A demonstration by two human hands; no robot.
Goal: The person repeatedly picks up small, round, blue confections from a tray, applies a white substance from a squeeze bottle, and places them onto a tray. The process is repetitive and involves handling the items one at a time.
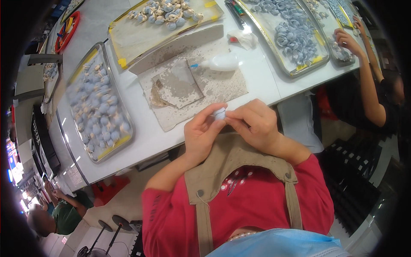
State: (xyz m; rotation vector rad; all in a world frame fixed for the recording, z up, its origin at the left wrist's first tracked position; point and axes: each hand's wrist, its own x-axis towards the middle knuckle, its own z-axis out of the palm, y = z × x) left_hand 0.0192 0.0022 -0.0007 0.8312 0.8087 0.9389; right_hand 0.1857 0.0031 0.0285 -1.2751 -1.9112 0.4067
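Just beyond the table's front edge, in front of my chest, both hands meet at a small rounded blue-grey piece (220, 114). The thumb and index finger of my left hand (200, 132) pinch it from the left. My right hand (257, 126) is closed, its thumb and fingertips pressed against the piece's right side. My fingers cover part of it, so its full shape cannot be made out. Nearest to the hands lies a stained cardboard sheet (233, 88), with a white squeeze bottle (223, 62) with a blue tip on its side there.
A metal tray (132, 128) of blue-and-cream pieces stands at left, another tray (124, 40) at the back. Blue-grey curved parts fill a tray (291, 73) at right. Crumpled tissue (246, 39) and pen-like tools (234, 13) lie between. A co-worker's hand (347, 42) is at far right.
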